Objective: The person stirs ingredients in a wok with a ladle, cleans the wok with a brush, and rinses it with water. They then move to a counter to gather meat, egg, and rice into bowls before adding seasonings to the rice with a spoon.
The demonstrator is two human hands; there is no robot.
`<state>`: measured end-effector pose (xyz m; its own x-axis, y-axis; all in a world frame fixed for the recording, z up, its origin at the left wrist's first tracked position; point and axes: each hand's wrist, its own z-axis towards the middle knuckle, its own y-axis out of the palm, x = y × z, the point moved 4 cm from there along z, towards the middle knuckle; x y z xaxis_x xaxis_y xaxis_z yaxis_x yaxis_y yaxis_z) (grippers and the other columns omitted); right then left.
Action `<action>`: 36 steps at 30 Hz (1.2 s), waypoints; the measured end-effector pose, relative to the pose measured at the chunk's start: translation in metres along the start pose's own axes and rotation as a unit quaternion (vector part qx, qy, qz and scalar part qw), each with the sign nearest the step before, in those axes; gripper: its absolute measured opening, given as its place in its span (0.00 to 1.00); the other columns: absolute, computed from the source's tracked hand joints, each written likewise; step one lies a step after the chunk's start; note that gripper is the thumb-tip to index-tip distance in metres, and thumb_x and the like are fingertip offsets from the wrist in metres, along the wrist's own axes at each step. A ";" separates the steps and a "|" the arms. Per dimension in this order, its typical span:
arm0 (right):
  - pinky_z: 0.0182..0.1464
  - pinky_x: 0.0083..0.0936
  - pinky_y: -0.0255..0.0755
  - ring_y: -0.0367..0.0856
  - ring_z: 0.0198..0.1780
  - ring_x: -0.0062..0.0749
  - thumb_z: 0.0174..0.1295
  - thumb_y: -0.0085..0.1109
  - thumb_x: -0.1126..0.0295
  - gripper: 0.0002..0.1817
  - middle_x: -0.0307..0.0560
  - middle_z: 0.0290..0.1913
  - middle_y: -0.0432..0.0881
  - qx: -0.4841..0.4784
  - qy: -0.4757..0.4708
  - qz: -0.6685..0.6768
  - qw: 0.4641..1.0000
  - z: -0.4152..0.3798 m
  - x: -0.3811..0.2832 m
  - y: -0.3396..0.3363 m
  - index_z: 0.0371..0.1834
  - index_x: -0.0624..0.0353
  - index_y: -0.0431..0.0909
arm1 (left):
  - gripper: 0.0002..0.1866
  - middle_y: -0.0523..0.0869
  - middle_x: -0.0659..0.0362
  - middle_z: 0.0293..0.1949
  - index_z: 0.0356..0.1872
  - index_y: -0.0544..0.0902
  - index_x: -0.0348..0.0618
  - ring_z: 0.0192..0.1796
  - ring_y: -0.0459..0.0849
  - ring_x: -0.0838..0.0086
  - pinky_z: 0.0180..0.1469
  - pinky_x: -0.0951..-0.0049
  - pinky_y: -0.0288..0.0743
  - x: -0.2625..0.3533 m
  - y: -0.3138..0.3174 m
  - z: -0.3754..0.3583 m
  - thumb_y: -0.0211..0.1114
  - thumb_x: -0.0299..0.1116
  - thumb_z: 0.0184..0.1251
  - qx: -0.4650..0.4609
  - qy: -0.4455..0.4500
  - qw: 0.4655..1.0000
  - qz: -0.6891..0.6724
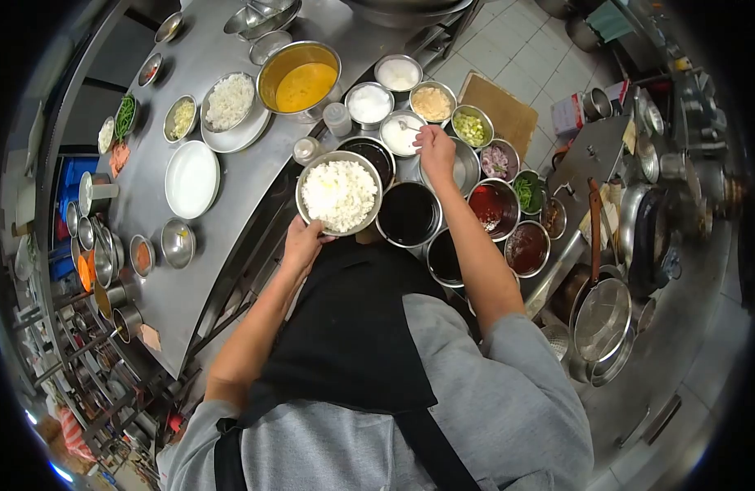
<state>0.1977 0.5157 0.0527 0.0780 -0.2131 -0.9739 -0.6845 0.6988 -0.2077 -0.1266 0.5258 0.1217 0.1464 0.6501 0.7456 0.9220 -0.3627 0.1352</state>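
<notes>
My left hand grips the near-left rim of a metal bowl filled with white rice, held up close to the dark sauce containers. In my right hand the fingers pinch a small metal spoon. The spoon's head is over a small bowl of white powder. Beside it stand another bowl of white seasoning, a tan powder and chopped green vegetable. Under my right forearm is a metal container, partly covered.
A pot of yellow liquid, a bowl of rice and a white oval plate occupy the steel table on the left. Dark sauce and red sauce stand close before me. A strainer lies at the right.
</notes>
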 end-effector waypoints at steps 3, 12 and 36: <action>0.28 0.24 0.78 0.86 0.31 0.31 0.69 0.48 0.70 0.12 0.51 0.31 0.83 0.041 0.114 0.118 0.986 0.008 0.015 -0.002 0.41 0.68 0.78 | 0.20 0.82 0.53 0.51 0.59 0.69 0.34 0.44 0.85 0.71 0.44 0.73 0.82 -0.005 -0.004 0.013 0.51 0.23 0.64 -0.002 0.013 1.000 0.003; 0.54 0.46 0.72 0.79 0.52 0.57 0.58 0.57 0.61 0.29 0.67 0.51 0.78 0.014 0.104 -0.103 0.989 -0.043 0.012 -0.042 0.60 0.66 0.66 | 0.11 0.82 0.53 0.45 0.41 0.82 0.32 0.48 0.81 0.68 0.50 0.65 0.76 0.002 -0.022 0.026 0.67 0.23 0.56 -0.057 0.219 0.781 0.582; 0.77 0.44 0.38 0.29 0.80 0.50 0.61 0.52 0.53 0.48 0.56 0.79 0.29 0.119 0.764 -0.147 0.617 -0.751 0.250 -0.001 0.77 0.64 0.37 | 0.19 0.78 0.43 0.51 0.56 0.68 0.21 0.50 0.81 0.55 0.55 0.70 0.81 0.004 -0.062 0.129 0.46 0.20 0.64 -0.174 -0.025 0.981 0.083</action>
<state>-0.3270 -0.0511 -0.1219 -0.7260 -0.6214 0.2944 -0.6630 0.5191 -0.5394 -0.1374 0.6365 0.0320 0.3097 0.5919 0.7442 0.7073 -0.6664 0.2357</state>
